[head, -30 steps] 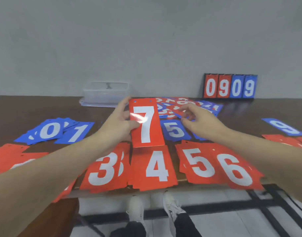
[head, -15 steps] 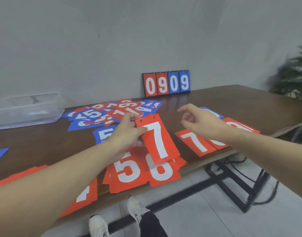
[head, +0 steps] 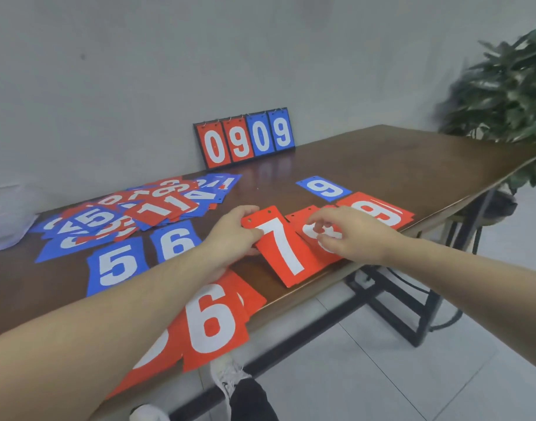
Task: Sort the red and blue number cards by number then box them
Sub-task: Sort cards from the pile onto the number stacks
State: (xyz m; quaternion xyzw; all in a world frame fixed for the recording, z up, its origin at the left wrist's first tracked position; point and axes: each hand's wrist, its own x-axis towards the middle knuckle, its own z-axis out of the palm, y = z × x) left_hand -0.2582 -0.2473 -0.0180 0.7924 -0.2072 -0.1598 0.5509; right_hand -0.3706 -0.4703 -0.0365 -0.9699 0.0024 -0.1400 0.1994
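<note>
My left hand (head: 230,235) pinches the upper left corner of a red 7 card (head: 283,249) lying at the table's front edge. My right hand (head: 350,235) hovers with loosely curled fingers over a red 8 card (head: 313,230), touching nothing that I can tell. A red 9 card (head: 379,214) and a blue 9 card (head: 322,187) lie to the right. Red 6 cards (head: 213,320) lie near me, blue 5 (head: 116,265) and blue 6 (head: 174,240) behind them. A mixed heap of red and blue cards (head: 139,211) fills the back left.
A scoreboard stand (head: 245,138) reading 0909 leans against the wall. A clear plastic box (head: 5,214) sits at the far left. The brown table (head: 397,165) ends at the right, beside a potted plant (head: 509,95). My shoes show under the table.
The view has swung right along the table. My left hand has carried the red 7 card rightward and lowered it onto the table beside the red 8. My right hand moved over the 8.
</note>
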